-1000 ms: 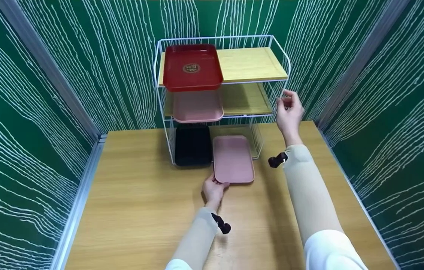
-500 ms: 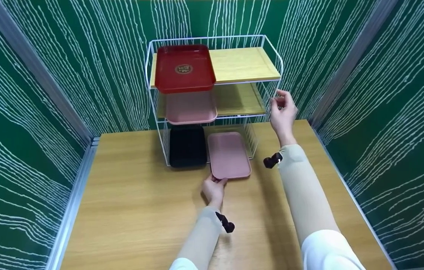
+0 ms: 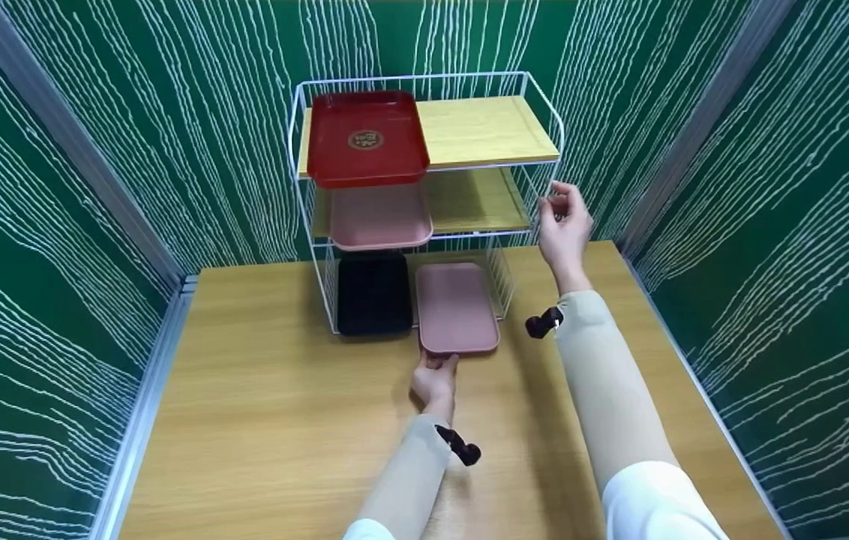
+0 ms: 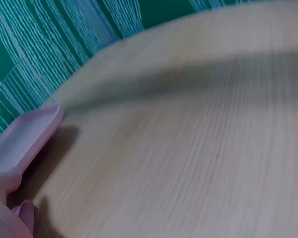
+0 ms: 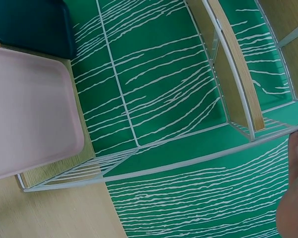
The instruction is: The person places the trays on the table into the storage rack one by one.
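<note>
On the bottom tier of a three-tier white wire rack (image 3: 426, 166), a pink tray (image 3: 458, 307) lies partly in, its front end sticking out over the table. My left hand (image 3: 436, 382) pinches that front edge near its left corner. In the left wrist view the thumb lies at the edge of the pink tray (image 4: 27, 134), a curled finger below. A black tray (image 3: 374, 294) sits just left of it. My right hand (image 3: 565, 229) pinches the rack's right upright wire; the right wrist view shows its fingers (image 5: 296, 153) at the wire.
A red tray (image 3: 368, 150) rests on the left of the top wooden shelf (image 3: 484, 129). Another pink tray (image 3: 379, 217) occupies the left of the middle shelf (image 3: 477, 199). The rack stands at the back of the wooden table (image 3: 267, 405), between green walls with white lines.
My left hand has slid the pink tray a little deeper into the bottom tier. The right hand stays on the rack's wire. The head view has shifted slightly.
</note>
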`<state>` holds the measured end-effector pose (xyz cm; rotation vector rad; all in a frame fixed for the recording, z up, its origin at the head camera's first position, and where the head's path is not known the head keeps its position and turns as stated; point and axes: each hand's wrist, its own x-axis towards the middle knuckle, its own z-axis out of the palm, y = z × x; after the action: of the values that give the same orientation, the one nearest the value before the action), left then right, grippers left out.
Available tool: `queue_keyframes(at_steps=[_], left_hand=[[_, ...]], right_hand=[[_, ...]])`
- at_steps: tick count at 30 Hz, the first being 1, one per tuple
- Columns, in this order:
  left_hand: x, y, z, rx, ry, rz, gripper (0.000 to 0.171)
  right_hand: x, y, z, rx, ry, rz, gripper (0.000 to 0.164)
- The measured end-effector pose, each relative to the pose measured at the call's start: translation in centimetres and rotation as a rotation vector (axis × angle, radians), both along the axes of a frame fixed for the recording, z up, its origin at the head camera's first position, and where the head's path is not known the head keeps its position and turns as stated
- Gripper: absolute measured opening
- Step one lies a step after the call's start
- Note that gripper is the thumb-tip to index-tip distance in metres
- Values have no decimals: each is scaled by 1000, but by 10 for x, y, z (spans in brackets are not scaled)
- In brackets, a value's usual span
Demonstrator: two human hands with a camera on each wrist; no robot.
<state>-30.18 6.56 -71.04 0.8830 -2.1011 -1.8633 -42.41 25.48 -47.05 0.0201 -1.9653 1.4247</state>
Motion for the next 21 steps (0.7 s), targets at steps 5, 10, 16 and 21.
queue_keyframes(at_steps=[5, 10, 16, 21], left_hand=[[11, 15, 4, 191, 16, 54, 75], [13, 22, 6, 190, -17, 45, 84], [6, 24, 10, 337, 41, 36, 86], [-5, 19, 13, 358, 69, -41, 95]], right_hand=[[0, 0, 0, -12, 0, 0, 23], [0, 0, 0, -13, -8, 2, 23], [2, 0, 1, -12, -21, 0, 24], [2, 0, 1, -9, -35, 0, 24]])
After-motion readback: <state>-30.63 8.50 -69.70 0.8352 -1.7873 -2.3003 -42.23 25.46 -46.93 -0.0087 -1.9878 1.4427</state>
